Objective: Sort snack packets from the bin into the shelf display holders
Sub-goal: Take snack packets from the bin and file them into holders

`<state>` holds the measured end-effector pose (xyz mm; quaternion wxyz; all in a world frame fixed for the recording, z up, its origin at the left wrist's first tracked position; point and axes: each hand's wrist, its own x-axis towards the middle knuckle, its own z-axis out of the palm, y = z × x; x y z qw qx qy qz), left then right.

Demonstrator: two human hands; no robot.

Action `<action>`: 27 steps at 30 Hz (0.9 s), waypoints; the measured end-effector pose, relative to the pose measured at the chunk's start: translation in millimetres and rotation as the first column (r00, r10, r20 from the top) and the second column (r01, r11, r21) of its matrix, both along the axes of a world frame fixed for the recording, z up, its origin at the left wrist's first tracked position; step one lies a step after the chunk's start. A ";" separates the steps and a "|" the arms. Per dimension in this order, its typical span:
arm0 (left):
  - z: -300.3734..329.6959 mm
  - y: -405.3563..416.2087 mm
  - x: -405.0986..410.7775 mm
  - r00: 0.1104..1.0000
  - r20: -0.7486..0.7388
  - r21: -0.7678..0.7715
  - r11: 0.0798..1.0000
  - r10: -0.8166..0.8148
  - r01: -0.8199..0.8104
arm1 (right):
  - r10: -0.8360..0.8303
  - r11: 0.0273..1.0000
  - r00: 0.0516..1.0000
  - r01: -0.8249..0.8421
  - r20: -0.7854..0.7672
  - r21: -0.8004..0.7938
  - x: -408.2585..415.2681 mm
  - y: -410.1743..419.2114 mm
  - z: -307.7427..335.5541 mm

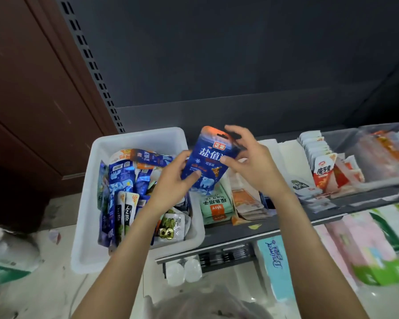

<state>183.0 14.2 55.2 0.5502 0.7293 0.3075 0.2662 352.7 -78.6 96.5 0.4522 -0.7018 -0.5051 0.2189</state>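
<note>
Head: both hands [170,178] [251,162] grip blue pkt [207,162], prob. above bin rim [138,134].

A dark grey back panel [240,54] rises behind the shelf [251,233], with a grey slotted upright [94,70] running along its left edge. Left of that stands reddish-brown wood panelling [28,88], dim toward its lower part. The floor [62,286] is pale, glossy tile that catches soft reflections of light. Below the shelf, a lower level carries a light blue tissue pack [276,265] and pink and green packages [369,247].
</note>
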 end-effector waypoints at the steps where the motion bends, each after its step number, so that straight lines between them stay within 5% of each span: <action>1: 3.0 -0.6 10.8 1.000 0.000 0.061 0.998 -0.019 0.019 | -0.013 1.000 0.997 0.012 0.074 0.015 9.5 -5.3 6.3; 7: 9.0 -12.5 87.8 0.999 0.027 0.439 0.899 -0.019 0.005 | -0.136 0.989 0.961 0.117 0.241 0.092 71.8 -51.4 24.0; 15: -27.7 -47.4 147.4 0.992 -0.122 0.501 0.862 -0.024 0.083 | -0.257 0.963 0.878 0.267 0.404 0.033 122.2 -89.5 -18.2; 19: -43.9 -54.9 158.6 0.957 -0.291 0.533 0.832 0.009 0.155 | -0.194 0.976 0.919 0.214 0.343 -0.023 140.5 -91.9 -47.1; 27: -62.4 -62.9 158.8 0.845 -0.534 0.631 0.678 0.026 0.378 | 0.076 0.977 0.866 0.036 0.494 -0.212 156.1 -98.0 -64.2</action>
